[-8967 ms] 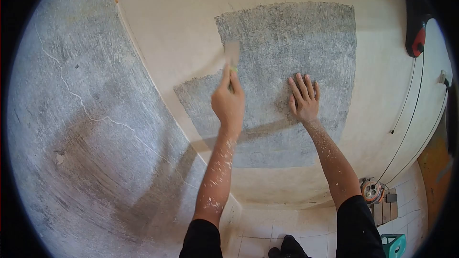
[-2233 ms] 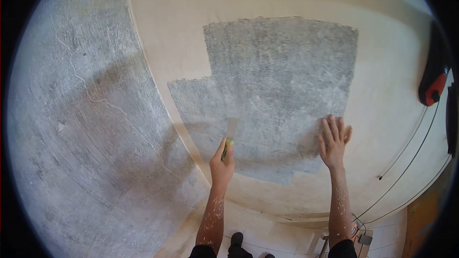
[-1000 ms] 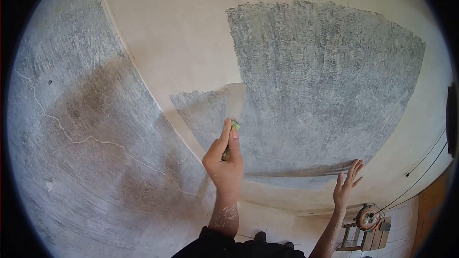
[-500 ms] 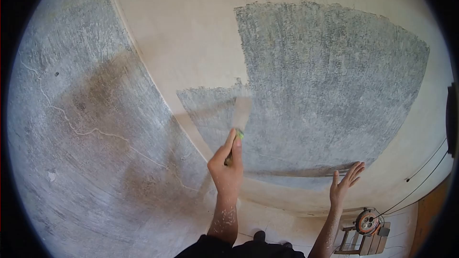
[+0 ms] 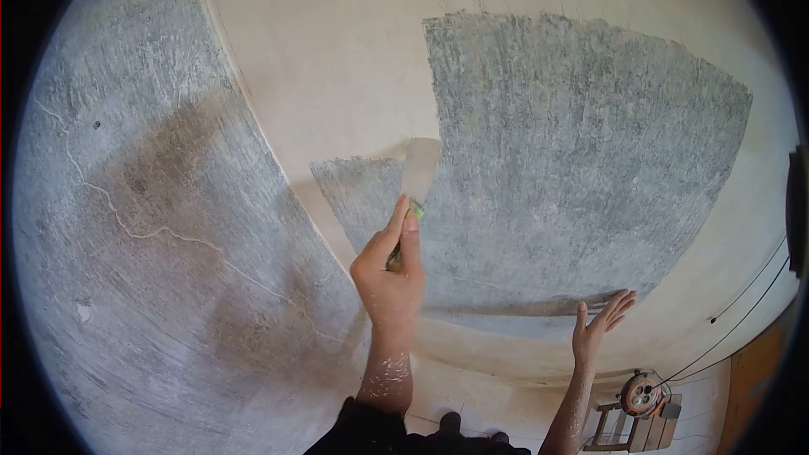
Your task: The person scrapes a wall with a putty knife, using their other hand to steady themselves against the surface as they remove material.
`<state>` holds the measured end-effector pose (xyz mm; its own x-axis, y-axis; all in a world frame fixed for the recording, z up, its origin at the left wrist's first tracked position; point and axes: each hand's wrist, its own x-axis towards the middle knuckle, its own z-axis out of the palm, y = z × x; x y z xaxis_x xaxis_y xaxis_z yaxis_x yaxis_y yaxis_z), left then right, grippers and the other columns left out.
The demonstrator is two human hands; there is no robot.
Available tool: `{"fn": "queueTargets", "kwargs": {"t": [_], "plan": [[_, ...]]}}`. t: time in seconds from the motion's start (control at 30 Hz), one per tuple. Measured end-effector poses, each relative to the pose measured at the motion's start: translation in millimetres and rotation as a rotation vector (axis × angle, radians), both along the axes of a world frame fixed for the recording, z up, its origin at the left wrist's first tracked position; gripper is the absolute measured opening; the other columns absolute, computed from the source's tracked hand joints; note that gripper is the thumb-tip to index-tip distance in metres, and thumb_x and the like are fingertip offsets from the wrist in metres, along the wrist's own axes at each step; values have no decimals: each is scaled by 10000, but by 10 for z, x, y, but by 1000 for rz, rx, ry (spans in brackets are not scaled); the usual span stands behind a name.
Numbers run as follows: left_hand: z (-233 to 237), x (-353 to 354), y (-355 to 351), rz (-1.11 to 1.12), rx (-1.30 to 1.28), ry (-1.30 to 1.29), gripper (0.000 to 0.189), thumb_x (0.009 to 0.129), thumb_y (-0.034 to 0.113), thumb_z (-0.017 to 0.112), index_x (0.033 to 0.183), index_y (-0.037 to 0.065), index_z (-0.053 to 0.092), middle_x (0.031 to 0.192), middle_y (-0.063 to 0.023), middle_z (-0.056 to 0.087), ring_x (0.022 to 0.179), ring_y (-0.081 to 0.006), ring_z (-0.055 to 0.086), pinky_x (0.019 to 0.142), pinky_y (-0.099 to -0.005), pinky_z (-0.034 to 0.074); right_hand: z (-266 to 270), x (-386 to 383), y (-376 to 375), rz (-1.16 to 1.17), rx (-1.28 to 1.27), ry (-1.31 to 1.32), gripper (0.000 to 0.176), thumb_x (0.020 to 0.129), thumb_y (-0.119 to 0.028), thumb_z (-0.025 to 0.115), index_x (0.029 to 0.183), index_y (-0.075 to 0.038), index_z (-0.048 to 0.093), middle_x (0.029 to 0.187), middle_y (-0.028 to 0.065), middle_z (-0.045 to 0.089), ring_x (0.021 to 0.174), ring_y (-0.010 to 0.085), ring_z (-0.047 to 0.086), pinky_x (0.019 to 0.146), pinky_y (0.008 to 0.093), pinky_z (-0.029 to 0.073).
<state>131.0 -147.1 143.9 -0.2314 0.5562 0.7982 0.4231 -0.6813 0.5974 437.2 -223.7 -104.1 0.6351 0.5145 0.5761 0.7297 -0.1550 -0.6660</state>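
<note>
pushing higher than a moment ago, the left hand [image 5: 389,274] grips the scraper [image 5: 419,173], widening the grey patch [image 5: 581,160]; the right hand [image 5: 598,329] stays spread.

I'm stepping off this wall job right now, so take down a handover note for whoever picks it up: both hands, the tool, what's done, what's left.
Left hand grips the scraper, blade flat where the cream coat meets the left edge of the grey patch.
Right hand open, fingers spread, by the patch's lower edge; contact with the surface unclear.
Done: a large area scraped to bare grey.
Left: cream coat above, left of and below it.
</note>
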Motion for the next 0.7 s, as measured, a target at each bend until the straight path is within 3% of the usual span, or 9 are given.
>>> {"fn": "queueTargets", "kwargs": {"t": [0.03, 0.17, 0.33, 0.43, 0.53, 0.63, 0.7], "plan": [[122, -62, -117, -80, -353, -59, 327, 993, 154, 621, 1296, 33, 637, 1140, -162, 717, 1033, -149, 666, 861, -282, 512, 18, -25, 38, 0, 11, -2, 984, 953, -495, 584, 1581, -67, -41, 1645, 195, -98, 1511, 383, -123, 1176, 609, -41], [-224, -8, -79, -61, -222, -65, 318, 992, 152, 623, 1279, 17, 644, 1147, -163, 714, 1023, -148, 668, 865, -278, 518, 8, -51, 72, -1, 32, -54, 1117, 874, -524, 680, 1579, -74, -60, 1640, 198, -127, 1505, 400, -133, 1183, 603, -22], [50, -62, -146, -90, -278, -93, 322, 993, 139, 616, 1288, 11, 634, 1175, -174, 701, 1084, -185, 664, 921, -298, 509, -90, -266, 213, 8, -4, -86, 1295, 752, -486, 811, 1568, -63, -101, 1598, 268, -207, 1474, 460, -189, 1176, 613, -35], [-170, -70, -124, -113, -267, -76, 320, 993, 139, 617, 1287, 13, 637, 1158, -176, 707, 1048, -171, 668, 893, -288, 514, -299, -504, 348, 65, -50, -76, 1423, 666, -441, 887, 1548, -44, -157, 1534, 338, -296, 1428, 520, -257, 1136, 664, -80], [-366, 34, -118, -101, -228, -63, 317, 991, 141, 621, 1281, 15, 642, 1142, -175, 713, 1022, -164, 671, 866, -285, 523, -544, -692, 512, 103, -66, -150, 1464, 651, -466, 891, 1534, -40, -197, 1505, 352, -337, 1393, 546, -305, 1097, 704, -112], [-116, 80, 69, 6, -5, -29, 318, 959, 91, 658, 1275, 55, 664, 797, -61, 703, 708, -41, 574, 598, -226, 447, -756, -813, 662, 95, -43, -156, 1489, 644, -474, 898, 1522, -37, -223, 1486, 363, -359, 1372, 550, -339, 1063, 723, -150], [-80, 71, 78, -65, -70, -70, 314, 961, 92, 656, 1272, 50, 664, 843, -80, 721, 745, -55, 601, 628, -227, 465, -719, -731, 794, 51, 2, -196, 1487, 645, -474, 899, 1524, -36, -218, 1486, 360, -361, 1368, 554, -342, 1054, 729, -156]]}}
